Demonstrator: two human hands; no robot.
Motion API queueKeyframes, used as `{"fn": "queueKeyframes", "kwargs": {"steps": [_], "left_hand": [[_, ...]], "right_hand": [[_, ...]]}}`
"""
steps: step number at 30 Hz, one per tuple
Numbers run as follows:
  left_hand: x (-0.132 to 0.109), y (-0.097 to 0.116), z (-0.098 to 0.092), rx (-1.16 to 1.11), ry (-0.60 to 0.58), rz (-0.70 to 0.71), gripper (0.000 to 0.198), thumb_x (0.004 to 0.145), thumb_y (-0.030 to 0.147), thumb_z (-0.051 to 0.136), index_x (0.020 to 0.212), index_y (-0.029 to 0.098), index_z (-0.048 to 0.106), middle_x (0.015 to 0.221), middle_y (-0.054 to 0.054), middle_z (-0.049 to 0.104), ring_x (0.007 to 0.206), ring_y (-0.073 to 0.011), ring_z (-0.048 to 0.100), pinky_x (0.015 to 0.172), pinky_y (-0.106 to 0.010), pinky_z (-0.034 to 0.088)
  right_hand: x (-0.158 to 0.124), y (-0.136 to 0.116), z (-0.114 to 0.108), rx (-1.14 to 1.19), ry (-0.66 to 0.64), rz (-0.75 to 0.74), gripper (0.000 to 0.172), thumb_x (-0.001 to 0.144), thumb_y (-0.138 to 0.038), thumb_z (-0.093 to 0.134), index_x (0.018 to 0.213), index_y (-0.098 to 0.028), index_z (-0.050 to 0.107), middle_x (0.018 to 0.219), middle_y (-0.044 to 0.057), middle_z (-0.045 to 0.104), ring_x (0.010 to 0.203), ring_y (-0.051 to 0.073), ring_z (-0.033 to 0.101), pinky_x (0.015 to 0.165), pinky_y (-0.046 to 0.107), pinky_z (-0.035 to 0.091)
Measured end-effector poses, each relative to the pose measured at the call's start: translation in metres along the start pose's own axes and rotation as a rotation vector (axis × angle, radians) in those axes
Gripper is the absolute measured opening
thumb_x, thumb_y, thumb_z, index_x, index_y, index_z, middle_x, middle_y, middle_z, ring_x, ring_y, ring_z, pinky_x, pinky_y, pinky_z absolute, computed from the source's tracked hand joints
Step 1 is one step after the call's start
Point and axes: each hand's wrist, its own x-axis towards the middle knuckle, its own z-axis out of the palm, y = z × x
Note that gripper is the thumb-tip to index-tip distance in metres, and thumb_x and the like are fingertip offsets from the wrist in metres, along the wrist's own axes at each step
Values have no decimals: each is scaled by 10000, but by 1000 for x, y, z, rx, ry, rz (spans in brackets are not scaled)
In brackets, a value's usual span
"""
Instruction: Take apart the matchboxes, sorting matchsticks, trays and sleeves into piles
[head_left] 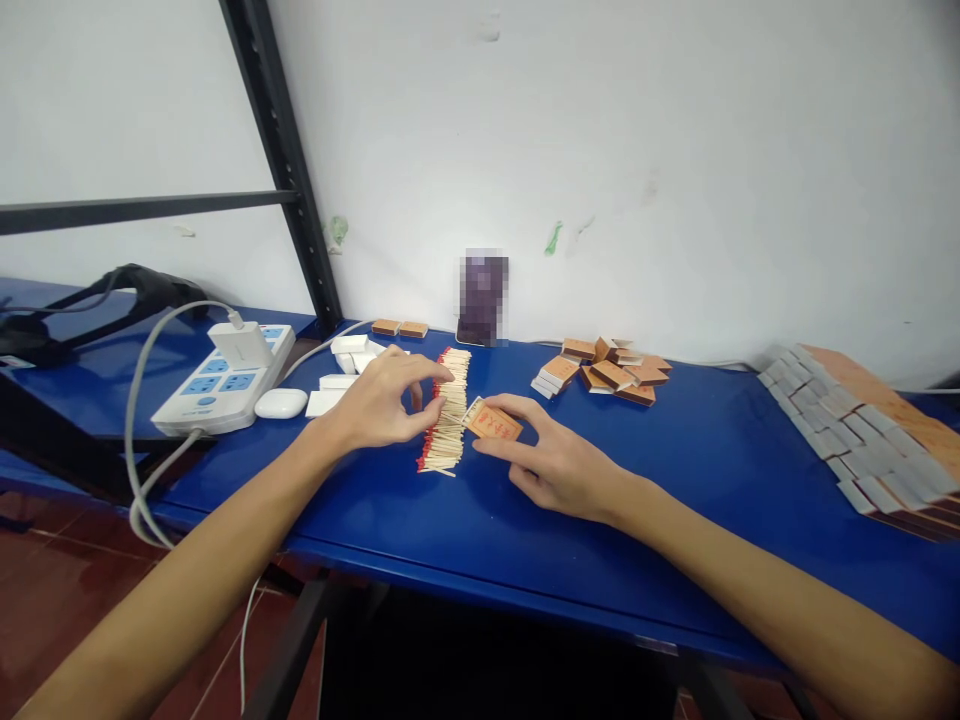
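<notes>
A long heap of red-tipped matches lies on the blue table. My left hand rests at its left side, thumb and fingers pinching some matches near the red tips. My right hand holds an orange matchbox between thumb and fingers, its open end against the right side of the heap.
A loose pile of orange matchboxes sits behind my right hand, and a big stacked block of them at the far right. At the left are white inner trays, a power strip with cable, and a white case. A phone leans on the wall.
</notes>
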Motion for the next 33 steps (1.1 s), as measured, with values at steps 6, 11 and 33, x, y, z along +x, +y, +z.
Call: {"fn": "queueKeyframes", "kwargs": {"steps": [6,11,33], "left_hand": [[-2,-3,1,-27,-31,69,316,817,166,543,1118,179,639,844,-12,695,686,-133,628,686,-292,500],[-1,-4,1,10,13,66,252,878,221,558,1112,178,641,859,-27,686,745,-152,614,698,-300,497],[-3,-2,3,-149,-140,-61,412,945,403,552,1318,229,577,1090,-63,732,936,-211,678,816,-363,519]], "right_hand": [[19,-6,12,74,129,-40,414,850,-17,528,1187,-250,587,1389,134,369,1297,266,501,973,429,568],[38,-6,12,198,255,169,566,889,-69,532,1397,-313,468,1332,115,438,1207,242,580,1025,471,526],[76,-21,21,1327,544,893,621,552,-266,900,936,-265,412,898,-55,649,874,159,679,869,357,516]]}}
